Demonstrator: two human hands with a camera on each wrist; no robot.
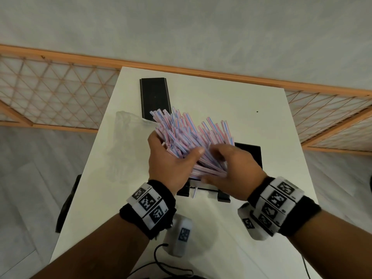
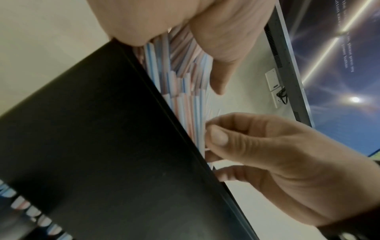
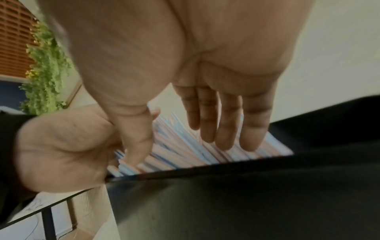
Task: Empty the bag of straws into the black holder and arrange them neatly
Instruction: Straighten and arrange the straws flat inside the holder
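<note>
A thick bundle of pink-and-blue striped straws [image 1: 187,129] fans up and away from me over the black holder [image 1: 251,154], which stands near the front of the white table [image 1: 251,117]. My left hand [image 1: 173,162] grips the bundle from the left, thumb laid across it. My right hand [image 1: 235,168] holds the lower right part, fingers on top and thumb below. The left wrist view shows the holder wall [image 2: 102,146], the straws [image 2: 180,81] behind it and the right hand [image 2: 267,146] curled on them. In the right wrist view my fingers [image 3: 226,129] lie on the straws [image 3: 174,154].
A flat black tray-like piece [image 1: 154,97] lies at the back of the table. The clear plastic bag [image 1: 124,141] lies crumpled to the left of the straws. One loose straw end [image 1: 194,193] pokes out at the holder's front. A wooden lattice rail [image 1: 60,93] runs behind.
</note>
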